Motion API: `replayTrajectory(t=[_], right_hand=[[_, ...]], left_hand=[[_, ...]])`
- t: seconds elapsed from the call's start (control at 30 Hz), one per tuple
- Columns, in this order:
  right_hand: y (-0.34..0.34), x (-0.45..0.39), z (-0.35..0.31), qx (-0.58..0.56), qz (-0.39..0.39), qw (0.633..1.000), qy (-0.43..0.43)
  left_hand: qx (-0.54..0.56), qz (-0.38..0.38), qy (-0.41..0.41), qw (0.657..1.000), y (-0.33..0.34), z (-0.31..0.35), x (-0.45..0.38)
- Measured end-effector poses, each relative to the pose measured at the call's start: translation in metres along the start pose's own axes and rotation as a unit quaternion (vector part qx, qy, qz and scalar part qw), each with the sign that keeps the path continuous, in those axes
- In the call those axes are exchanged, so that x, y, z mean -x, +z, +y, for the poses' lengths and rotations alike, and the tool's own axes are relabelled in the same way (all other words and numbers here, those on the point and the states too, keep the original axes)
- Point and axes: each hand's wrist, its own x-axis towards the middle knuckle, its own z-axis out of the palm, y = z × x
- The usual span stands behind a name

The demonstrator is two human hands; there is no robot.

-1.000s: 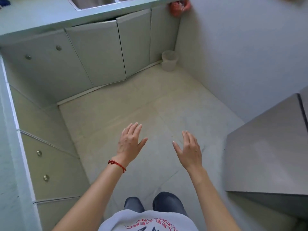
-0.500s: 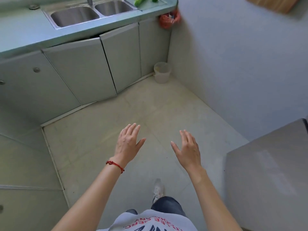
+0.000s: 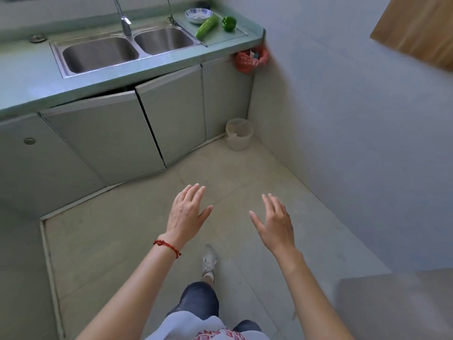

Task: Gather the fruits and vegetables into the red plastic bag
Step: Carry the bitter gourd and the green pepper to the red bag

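A green cucumber point(image 3: 207, 26) and a green bell pepper point(image 3: 229, 22) lie on the countertop point(image 3: 225, 42) to the right of the sink. A red plastic bag point(image 3: 250, 59) hangs below the counter's right end, against the wall. My left hand point(image 3: 187, 213) and my right hand point(image 3: 275, 223) are held out over the floor, both empty with fingers spread, well short of the counter. A red cord bracelet circles my left wrist.
A double steel sink point(image 3: 122, 49) with a tap sits in the counter. A blue-patterned bowl point(image 3: 198, 15) stands behind the cucumber. A small pale bin point(image 3: 239, 134) stands in the floor corner. Cabinet doors point(image 3: 152, 123) hang slightly ajar. A grey surface point(image 3: 402, 303) lies at lower right.
The view has tilted up and swung toward the sink, so the cucumber, pepper and bowl have come into sight. Both hands stay spread and empty; one foot has stepped forward.
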Motion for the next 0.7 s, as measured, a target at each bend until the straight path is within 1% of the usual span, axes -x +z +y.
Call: replayTrajectory(t=[0.2, 0.43, 0.7], right_hand=[[0.003, -0.124, -0.008, 0.007, 0.005, 1.0, -0.006], [-0.006, -0.267, -0.035, 0.003, 0.009, 1.0, -0.001], [-0.006, -0.385, -0.044, 0.003, -0.006, 1.0, 0.009]], left_hand=[[0.009, -0.001, 0.002, 1.0, 0.005, -0.021, -0.122], [0.007, -0.012, 0.003, 1.0, -0.008, -0.051, -0.263], [0.023, -0.029, -0.017, 0.999, -0.006, -0.073, -0.378]])
